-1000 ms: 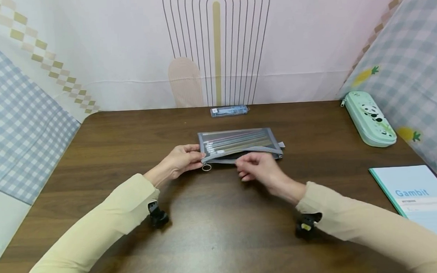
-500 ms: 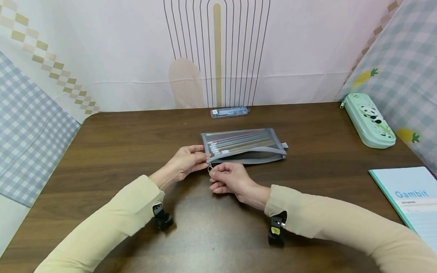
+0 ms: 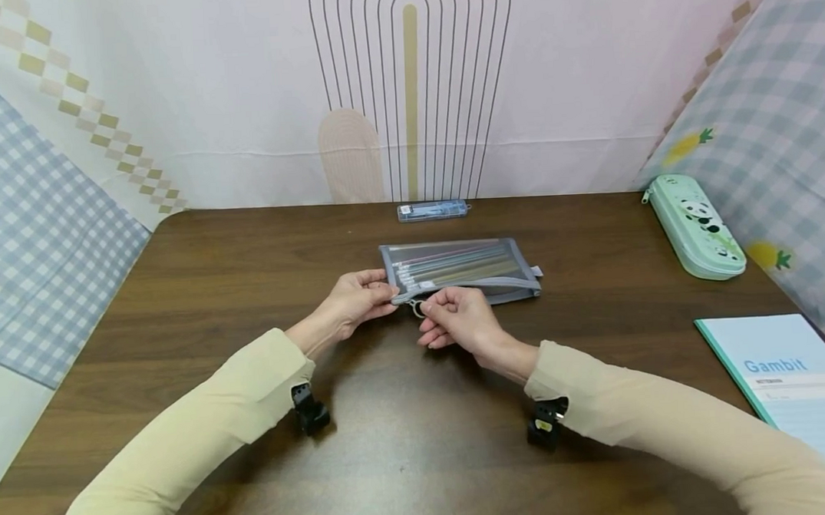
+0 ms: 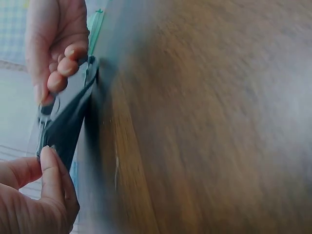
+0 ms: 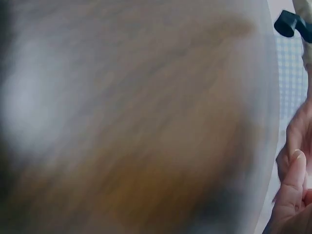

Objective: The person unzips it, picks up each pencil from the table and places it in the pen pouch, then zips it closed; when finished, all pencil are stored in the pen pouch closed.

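Observation:
A grey see-through zip pencil pouch (image 3: pixel 521 262) lies on the table, with several pencils (image 3: pixel 447 267) showing through its upper side. My left hand (image 3: pixel 351 305) pinches its near left corner between thumb and fingers. The ring-shaped zipper pull (image 3: pixel 416 309) is between the thumb and forefinger of my right hand (image 3: pixel 465 323), just right of that corner. Part of the zip edge lies behind the right hand. In the left wrist view the pouch (image 4: pixel 70 124) stands out dark between both hands. The right wrist view catches only parts of the hands at its right edge.
A small blue clear case (image 3: pixel 433 210) lies at the table's back edge. At the right stand a mint panda pencil case (image 3: pixel 698 226) and a Gambit notebook (image 3: pixel 784 379). Patterned cloth (image 3: pixel 240 104) hangs behind the brown table (image 3: pixel 246 257).
My right hand went left from the pouch's open edge to the zipper ring, took hold of it, and has moved slightly right with it. The left hand stayed at the corner.

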Motion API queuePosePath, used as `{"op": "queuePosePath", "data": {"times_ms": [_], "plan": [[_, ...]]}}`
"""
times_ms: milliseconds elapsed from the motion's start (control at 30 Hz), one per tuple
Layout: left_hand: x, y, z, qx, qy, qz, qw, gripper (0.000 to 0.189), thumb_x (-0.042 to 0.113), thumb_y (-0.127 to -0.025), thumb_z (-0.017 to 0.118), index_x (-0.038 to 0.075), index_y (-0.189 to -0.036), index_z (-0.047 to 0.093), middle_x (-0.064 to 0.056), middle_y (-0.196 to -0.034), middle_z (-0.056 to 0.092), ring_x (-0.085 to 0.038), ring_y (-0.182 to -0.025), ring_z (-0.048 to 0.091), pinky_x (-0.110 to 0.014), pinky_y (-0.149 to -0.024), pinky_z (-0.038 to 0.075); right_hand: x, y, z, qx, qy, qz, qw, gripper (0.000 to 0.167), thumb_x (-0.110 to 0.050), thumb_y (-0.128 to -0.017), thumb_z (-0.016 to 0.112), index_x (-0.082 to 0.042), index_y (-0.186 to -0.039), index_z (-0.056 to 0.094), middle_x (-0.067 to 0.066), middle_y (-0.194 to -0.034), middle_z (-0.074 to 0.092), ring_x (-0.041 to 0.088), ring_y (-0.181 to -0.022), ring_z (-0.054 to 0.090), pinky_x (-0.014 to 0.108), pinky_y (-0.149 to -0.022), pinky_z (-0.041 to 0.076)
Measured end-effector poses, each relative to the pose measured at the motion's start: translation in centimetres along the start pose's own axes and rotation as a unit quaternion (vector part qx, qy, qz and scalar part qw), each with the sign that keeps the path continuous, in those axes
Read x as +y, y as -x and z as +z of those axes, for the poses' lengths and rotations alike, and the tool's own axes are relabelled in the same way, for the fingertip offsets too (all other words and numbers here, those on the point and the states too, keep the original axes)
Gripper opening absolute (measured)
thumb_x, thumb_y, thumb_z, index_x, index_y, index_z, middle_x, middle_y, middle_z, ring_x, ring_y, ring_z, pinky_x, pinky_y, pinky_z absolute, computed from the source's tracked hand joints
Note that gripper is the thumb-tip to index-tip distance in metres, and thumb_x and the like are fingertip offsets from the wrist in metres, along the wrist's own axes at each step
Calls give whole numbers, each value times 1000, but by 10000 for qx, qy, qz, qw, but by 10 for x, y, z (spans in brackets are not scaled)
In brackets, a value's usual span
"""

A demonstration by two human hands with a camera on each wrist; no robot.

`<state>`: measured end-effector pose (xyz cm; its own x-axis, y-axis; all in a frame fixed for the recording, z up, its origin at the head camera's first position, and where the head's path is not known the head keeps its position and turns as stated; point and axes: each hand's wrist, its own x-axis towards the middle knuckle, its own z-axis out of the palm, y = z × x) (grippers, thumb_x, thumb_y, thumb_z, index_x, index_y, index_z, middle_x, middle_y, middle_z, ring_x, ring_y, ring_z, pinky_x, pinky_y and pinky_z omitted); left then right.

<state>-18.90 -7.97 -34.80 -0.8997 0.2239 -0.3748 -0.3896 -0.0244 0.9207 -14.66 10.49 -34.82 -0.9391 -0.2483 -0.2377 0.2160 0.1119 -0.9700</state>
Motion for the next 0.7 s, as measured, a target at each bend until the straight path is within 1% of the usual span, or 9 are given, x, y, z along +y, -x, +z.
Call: {"op": "queuePosePath", "data": {"times_ms": [167, 367, 567, 700], "plan": [[0, 0, -8, 113, -28, -67, 9999, 57, -5, -91, 52, -5, -143, 29, -8, -101, 55, -3, -69, 58, -12, -60, 52, 2, 1, -29, 256, 39, -8, 9997, 18, -8, -95, 54, 10, -99, 55, 4, -68, 65, 12, -58, 67, 25, -57, 58], [-1, 1, -17, 147, -8, -119, 9998, 55, -3, -91, 53, -4, -142, 33, -5, -99, 56, -3, -68, 58, -12, -59, 52, 5, 6, -66, 492, 47, -42, 9988, 19, -8, -96, 52, 10, -102, 52, 1, -66, 66, 11, -59, 68, 24, -58, 58], [-2, 0, -21, 171, 26, -114, 9998, 54, -4, -91, 53, -4, -141, 35, -2, -91, 57, -3, -66, 58, -12, -58, 51, 5, 12, -93, 625, 92, -66, 9980, 18, -8, -96, 51, 10, -101, 50, -1, -65, 66, 11, -60, 68, 25, -59, 58], [-1, 0, -26, 193, 53, -96, 9998, 54, -4, -91, 53, -4, -142, 34, -2, -92, 57, -3, -66, 58, -11, -58, 51, 5, 17, -110, 739, 153, -39, 9971, 20, -8, -96, 51, 12, -103, 49, -1, -66, 65, 10, -61, 68, 25, -60, 58]]}}
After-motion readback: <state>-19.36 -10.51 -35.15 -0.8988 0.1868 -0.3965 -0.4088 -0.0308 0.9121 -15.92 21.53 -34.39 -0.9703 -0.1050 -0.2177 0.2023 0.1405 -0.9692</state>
